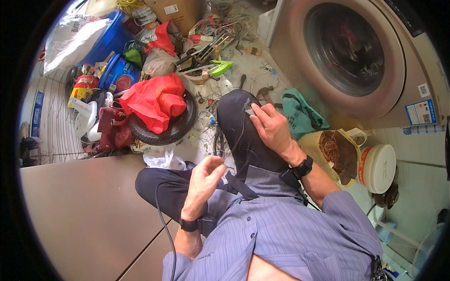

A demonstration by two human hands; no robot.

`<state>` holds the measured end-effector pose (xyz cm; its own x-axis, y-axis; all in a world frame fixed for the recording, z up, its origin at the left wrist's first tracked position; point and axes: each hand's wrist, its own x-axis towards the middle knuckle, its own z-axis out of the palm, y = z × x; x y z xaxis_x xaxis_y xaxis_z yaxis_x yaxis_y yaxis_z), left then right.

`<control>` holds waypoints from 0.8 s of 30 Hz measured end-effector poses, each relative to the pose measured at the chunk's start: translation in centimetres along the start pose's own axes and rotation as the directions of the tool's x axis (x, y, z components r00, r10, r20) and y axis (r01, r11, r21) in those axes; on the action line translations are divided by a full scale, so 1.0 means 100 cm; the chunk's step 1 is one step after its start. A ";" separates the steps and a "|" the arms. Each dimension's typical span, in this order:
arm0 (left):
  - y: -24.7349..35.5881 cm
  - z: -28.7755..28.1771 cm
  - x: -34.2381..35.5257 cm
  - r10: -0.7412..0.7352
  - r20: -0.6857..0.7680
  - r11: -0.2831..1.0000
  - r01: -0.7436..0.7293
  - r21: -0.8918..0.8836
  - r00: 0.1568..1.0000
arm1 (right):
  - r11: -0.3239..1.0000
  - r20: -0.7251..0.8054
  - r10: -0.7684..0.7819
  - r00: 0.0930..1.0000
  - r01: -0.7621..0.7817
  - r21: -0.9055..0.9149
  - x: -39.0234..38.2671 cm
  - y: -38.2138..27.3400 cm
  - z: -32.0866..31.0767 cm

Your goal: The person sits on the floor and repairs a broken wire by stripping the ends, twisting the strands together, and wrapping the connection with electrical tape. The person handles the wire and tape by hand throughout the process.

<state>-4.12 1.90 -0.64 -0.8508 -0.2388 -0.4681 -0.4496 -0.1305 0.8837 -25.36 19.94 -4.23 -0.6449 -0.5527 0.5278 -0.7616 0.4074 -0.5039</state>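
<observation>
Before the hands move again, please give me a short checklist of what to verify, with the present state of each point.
1. Right hand has a firm hold on the small grey blade-like piece at the raised knee: ok, fingertips pinch it.
2. Thin wire lies on the knee under that piece: ok, a thin strand runs down the dark trouser leg.
3. Left hand holds something: cannot tell, fingers are curled and hide the palm.
4. Black cable is clear of both hands: ok, it runs apart, beside the left forearm.
5. Bag of copper-coloured wire is open: ok.
</observation>
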 end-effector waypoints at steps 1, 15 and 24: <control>0.003 0.000 0.002 0.029 0.044 0.995 -0.033 0.094 0.999 | 1.000 -0.001 -0.001 1.000 0.001 -0.002 0.000 0.000 0.000; 0.035 0.058 0.063 0.069 -0.109 0.997 -0.071 -0.011 0.992 | 0.998 -0.011 0.007 1.000 -0.007 -0.057 -0.003 -0.005 0.001; 0.051 0.060 0.085 0.086 -0.120 0.990 -0.072 0.122 0.989 | 0.990 -0.016 0.105 0.994 -0.103 0.098 0.003 -0.002 -0.021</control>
<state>-15.33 4.99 -0.08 -0.8477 -0.3627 -0.3872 -0.4174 0.0054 0.9087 -25.49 21.21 -2.52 -0.7224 -0.4950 0.4828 -0.6811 0.3889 -0.6204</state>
